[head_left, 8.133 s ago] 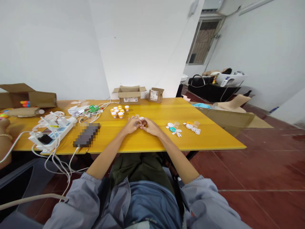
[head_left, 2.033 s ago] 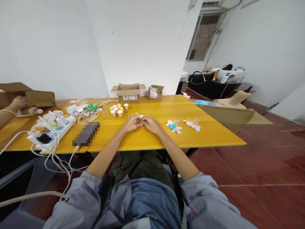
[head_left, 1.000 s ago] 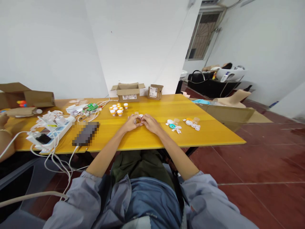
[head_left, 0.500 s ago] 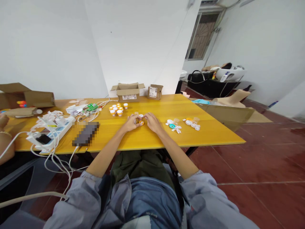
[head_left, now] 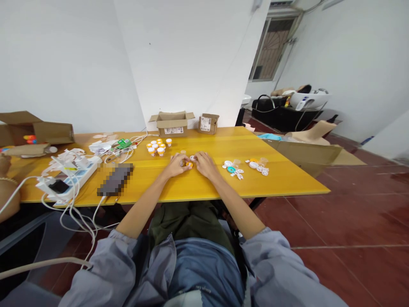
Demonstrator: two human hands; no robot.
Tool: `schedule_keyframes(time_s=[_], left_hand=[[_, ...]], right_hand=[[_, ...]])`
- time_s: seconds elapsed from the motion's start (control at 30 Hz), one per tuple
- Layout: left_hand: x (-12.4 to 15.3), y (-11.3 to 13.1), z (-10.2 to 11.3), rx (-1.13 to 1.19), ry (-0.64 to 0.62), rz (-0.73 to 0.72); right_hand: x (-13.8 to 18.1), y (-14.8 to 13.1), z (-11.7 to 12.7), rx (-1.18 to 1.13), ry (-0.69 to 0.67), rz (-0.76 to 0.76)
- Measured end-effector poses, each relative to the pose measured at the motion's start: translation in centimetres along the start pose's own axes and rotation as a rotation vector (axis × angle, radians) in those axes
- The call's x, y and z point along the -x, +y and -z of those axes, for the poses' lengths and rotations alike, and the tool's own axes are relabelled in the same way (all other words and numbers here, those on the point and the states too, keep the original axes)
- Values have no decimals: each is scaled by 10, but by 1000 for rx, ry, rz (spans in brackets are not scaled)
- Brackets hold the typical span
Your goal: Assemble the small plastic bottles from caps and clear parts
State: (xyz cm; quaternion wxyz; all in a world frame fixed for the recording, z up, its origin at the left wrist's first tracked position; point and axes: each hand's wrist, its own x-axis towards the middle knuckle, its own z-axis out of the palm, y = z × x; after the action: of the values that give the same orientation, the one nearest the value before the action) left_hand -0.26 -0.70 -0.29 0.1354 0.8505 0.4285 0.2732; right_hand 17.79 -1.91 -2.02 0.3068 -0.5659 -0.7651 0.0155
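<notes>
My left hand [head_left: 177, 165] is closed over the table, its thumb and fingers around a small orange plastic ring [head_left: 189, 164]. A whitish piece with holes shows by its fingers. Just beside it, my right hand [head_left: 204, 164] has its fingertips pinched on a small white round cap [head_left: 192, 158]. A clear cup [head_left: 183, 152] stands just beyond my left fingers. To the right lie two groups of loose parts, with a white cap [head_left: 228, 163], a teal ring [head_left: 231, 169], another white cap [head_left: 253, 164] and white perforated pieces [head_left: 264, 171].
Several orange-and-white cups [head_left: 156, 148] stand grouped at the left. Behind them are an open cardboard box [head_left: 171, 128] and a smaller box [head_left: 208, 123]. A power strip [head_left: 76, 181] with cables and a pixelated dark object [head_left: 115, 181] lie left. Another person's arm [head_left: 8, 192] shows at the far left.
My right fingers have come onto the white cap, which has shifted slightly right and tilted. My left hand stays nearly in place with the orange ring.
</notes>
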Motion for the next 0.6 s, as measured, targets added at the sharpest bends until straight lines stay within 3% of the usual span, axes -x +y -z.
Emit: schedule_keyframes(time_s=[0.3,0.6], left_hand=[[-1,-6,-3,19,-2,-33],[0,-2,-1,-1,-17,-20]], right_hand=[[-4,15,-12,-272,131,-85],[-8,13,-7,-559,122,-157]])
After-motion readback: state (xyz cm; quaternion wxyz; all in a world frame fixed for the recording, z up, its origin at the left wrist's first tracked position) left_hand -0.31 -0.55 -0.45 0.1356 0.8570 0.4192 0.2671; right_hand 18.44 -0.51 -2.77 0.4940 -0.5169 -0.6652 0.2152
